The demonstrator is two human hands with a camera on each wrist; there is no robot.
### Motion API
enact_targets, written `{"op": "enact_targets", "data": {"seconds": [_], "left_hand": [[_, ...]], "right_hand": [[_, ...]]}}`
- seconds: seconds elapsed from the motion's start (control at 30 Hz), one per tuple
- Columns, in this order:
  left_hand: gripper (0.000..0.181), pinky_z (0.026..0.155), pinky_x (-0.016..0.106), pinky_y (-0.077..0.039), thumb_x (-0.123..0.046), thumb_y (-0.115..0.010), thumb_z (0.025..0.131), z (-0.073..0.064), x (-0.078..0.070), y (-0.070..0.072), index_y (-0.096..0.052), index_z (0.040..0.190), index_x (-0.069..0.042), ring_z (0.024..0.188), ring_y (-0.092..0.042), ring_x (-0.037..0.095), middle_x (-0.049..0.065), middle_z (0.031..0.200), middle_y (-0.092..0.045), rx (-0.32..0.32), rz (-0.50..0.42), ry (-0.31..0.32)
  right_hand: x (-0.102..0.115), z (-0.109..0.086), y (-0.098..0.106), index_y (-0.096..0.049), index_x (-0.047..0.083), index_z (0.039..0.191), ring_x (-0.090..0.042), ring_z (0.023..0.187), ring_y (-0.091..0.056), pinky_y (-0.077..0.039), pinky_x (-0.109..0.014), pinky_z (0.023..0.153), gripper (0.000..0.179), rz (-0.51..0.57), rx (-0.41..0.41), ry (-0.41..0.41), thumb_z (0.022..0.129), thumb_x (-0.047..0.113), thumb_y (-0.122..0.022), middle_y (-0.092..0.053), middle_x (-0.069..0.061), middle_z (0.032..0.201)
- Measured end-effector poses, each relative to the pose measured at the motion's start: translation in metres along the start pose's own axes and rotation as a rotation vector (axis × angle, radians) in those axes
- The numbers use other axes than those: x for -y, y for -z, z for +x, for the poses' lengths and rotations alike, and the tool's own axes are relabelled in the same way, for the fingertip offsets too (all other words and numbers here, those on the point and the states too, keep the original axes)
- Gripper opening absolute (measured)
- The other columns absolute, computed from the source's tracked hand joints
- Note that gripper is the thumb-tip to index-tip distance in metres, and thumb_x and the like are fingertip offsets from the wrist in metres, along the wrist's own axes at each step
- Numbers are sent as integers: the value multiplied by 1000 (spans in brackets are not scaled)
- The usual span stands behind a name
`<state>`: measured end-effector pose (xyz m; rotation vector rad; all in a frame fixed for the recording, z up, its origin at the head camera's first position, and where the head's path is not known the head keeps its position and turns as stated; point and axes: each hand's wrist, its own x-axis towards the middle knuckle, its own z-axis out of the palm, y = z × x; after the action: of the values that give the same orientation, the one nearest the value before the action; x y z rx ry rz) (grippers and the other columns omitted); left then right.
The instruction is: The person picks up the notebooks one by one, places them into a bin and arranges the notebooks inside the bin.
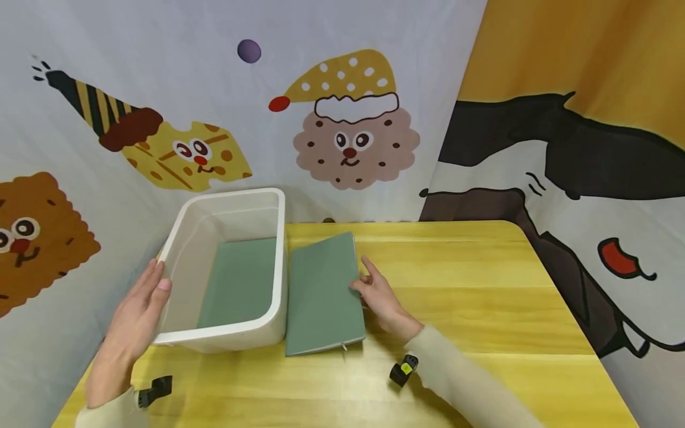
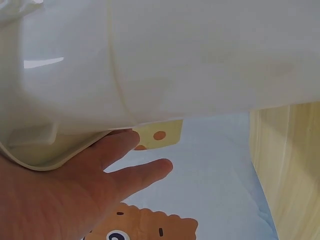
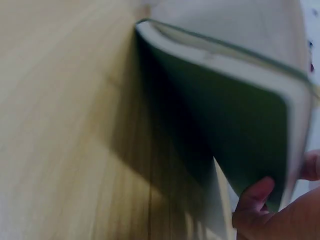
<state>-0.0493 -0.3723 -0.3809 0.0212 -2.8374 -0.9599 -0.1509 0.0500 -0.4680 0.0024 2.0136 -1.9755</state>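
A green notebook [image 1: 323,297] stands tilted beside the white bin [image 1: 280,261], its right edge raised off the wooden table. My right hand [image 1: 382,300] pinches that right edge; the right wrist view shows the fingertips [image 3: 260,192] beneath the cover, and the notebook's white page block. My left hand [image 1: 136,315] rests along the bin's left rim with its fingers straight, and in the left wrist view these fingers [image 2: 142,177] lie by the bin's outer wall [image 2: 200,60]. Inside the bin, a flat green cover [image 1: 241,285] of the same colour lies on the bottom.
The yellow wooden table [image 1: 449,267] extends right of the notebook and in front of the bin. Behind it hangs a pale cloth [image 1: 203,35] printed with cartoon food, close to the bin's back edge. A black strap [image 1: 404,370] is on the right wrist.
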Motion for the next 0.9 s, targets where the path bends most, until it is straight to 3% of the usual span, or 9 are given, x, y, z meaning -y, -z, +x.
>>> {"op": "enact_targets", "data": {"seconds": [0.17, 0.3, 0.4, 0.57, 0.63, 0.77, 0.9], "left_hand": [[61, 112, 80, -9, -34, -27, 114, -3, 2, -2, -16, 165, -2, 150, -11, 60, 20, 172, -6, 12, -6, 21], [60, 112, 80, -7, -34, -26, 114, -3, 3, 0, -16, 165, -3, 150, -10, 59, 19, 172, -5, 1, -6, 24], [60, 112, 80, -8, -35, -26, 114, -2, 1, -1, -17, 165, -4, 150, -11, 59, 18, 172, -6, 2, 0, 16], [60, 110, 81, -12, -35, -27, 114, 2, -2, -4, -19, 165, -3, 149, -15, 60, 18, 172, -8, -4, 4, 5], [61, 110, 81, -13, -36, -27, 114, 3, -3, -5, -19, 165, -3, 148, -15, 61, 18, 172, -9, -4, 0, 7], [61, 110, 81, -11, -37, -26, 114, 3, -2, -4, -18, 165, -4, 149, -13, 60, 18, 172, -6, 6, -10, 20], [61, 111, 81, -9, -37, -25, 114, 1, -1, 0, -16, 165, -4, 150, -10, 59, 17, 172, -5, 9, -13, 33]], "right_hand": [[-2, -11, -3, -21, 21, 167, -36, 111, -65, -58, -51, 87, 74, -199, 65, 125, 103, 14, -58, -55, -25, 140], [0, -10, 0, -40, 19, 161, -35, 143, -45, -39, -57, 114, 59, -325, 110, 197, 105, 16, -57, -45, -12, 159], [3, -9, 5, -52, 15, 154, -29, 150, -36, -29, -54, 121, 50, -356, 135, 213, 105, 12, -58, -43, -6, 162], [15, -11, 12, -59, 11, 148, -28, 147, -41, -32, -55, 119, 47, -322, 122, 218, 101, 10, -62, -51, -8, 156], [21, -13, 17, -59, 11, 148, -28, 141, -47, -38, -54, 115, 47, -296, 104, 213, 101, 11, -64, -51, -9, 156], [33, -18, 25, -60, 13, 147, -26, 109, -69, -58, -44, 93, 48, -238, 60, 191, 100, 14, -65, -51, -14, 155], [42, -24, 32, -60, 14, 148, -17, 76, -72, -61, -32, 72, 48, -146, 40, 178, 100, 14, -64, -50, -18, 152]]}}
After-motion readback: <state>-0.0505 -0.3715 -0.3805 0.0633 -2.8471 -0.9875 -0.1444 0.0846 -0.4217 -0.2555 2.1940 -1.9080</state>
